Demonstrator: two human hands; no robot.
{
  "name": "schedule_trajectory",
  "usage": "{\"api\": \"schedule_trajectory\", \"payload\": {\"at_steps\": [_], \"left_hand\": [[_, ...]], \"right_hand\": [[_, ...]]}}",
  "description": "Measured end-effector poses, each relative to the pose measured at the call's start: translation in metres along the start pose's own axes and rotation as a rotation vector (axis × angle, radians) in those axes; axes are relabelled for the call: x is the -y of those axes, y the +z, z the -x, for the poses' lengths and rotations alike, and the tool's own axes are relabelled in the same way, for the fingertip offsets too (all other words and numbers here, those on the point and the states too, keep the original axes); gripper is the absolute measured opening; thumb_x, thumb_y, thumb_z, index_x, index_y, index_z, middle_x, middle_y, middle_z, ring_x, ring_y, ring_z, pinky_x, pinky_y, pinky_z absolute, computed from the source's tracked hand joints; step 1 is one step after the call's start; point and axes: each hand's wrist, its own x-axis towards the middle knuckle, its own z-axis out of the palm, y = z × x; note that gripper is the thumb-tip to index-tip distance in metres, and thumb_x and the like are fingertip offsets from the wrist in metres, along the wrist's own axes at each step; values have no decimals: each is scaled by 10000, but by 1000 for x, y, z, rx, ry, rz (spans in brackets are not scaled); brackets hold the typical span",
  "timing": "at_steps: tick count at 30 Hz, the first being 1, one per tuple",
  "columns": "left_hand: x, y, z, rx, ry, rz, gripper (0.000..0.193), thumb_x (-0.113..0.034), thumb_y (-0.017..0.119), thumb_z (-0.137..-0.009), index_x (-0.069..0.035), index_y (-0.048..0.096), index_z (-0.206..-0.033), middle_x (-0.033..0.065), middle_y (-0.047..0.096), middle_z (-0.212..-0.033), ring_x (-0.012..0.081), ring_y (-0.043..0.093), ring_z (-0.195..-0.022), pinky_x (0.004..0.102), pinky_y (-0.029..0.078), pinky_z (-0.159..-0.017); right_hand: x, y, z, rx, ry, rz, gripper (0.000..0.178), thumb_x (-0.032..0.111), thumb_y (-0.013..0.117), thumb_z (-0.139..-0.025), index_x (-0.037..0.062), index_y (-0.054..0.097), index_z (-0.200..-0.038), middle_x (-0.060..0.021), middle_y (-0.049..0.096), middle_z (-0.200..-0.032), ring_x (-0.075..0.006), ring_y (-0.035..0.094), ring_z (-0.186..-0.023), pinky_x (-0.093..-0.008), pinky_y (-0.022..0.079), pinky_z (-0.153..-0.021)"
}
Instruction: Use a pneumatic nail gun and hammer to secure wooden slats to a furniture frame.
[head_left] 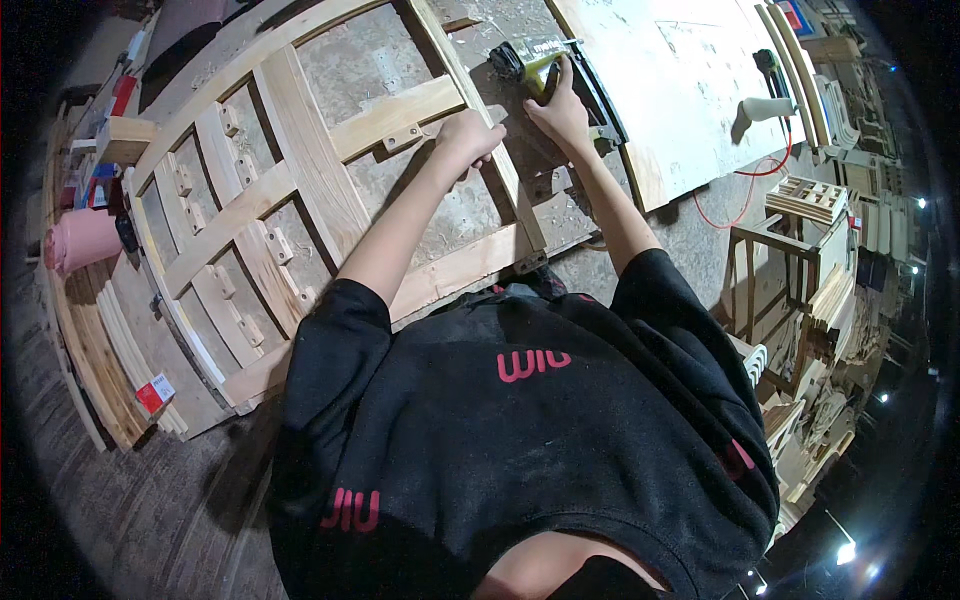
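Observation:
A pale wooden slatted frame (285, 75) with a curved outer edge lies on the worktable. My left hand (468, 138) is closed in a fist beside the frame's long rail (455, 60). What it holds, if anything, is hidden by the fingers. A small drilled wooden block (403, 138) sits on the crosspiece (385, 120) near the left wrist. My right hand (560, 112) grips the handle of a green and black power tool (528, 62) on the far side of the rail. Its exact kind is not clear.
A white board (690, 90) lies at right, carrying another green and black tool (768, 70) with a red hose (785, 160). A pink container (85, 240) and stacked wood strips (125, 330) stand at left. A wooden stand (775, 260) is at right.

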Motion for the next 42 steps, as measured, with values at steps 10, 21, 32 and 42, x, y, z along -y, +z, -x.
{"api": "schedule_trajectory", "payload": {"at_steps": [10, 21, 32, 42], "left_hand": [[4, 3, 3, 12, -11, 232, 412, -329, 523, -843, 18, 603, -636, 75, 603, -540, 146, 576, -422, 279, 486, -403], [-1, 1, 8, 43, -53, 278, 346, -257, 538, -813, 31, 597, -630, 89, 600, -549, 155, 581, -427, 281, 484, -393], [1, 3, 8, 18, -49, 288, 428, -351, 518, -849, 34, 581, -673, 66, 595, -546, 161, 578, -416, 283, 477, -382], [4, 5, 4, 40, 10, 263, 431, -344, 494, -859, 27, 577, -656, 66, 592, -560, 159, 569, -407, 294, 478, -388]], "right_hand": [[2, 1, 0, -26, 12, 16, 924, 276, 657, -641, 82, 110, -1360, -240, 614, -882, -368, 618, -794, -422, 506, -659], [-16, -62, -10, 177, 99, -277, 571, 290, 658, -642, -77, 437, -1020, -164, 610, -752, -250, 601, -663, -341, 483, -626], [-2, -142, 151, 578, 649, -579, 133, 181, 506, -793, 56, 467, -768, -22, 460, -517, -127, 457, -393, -257, 375, -375], [9, -136, 195, 702, 687, -698, 182, 200, 532, -846, 26, 530, -791, -25, 490, -570, -112, 456, -450, -260, 369, -419]]}}
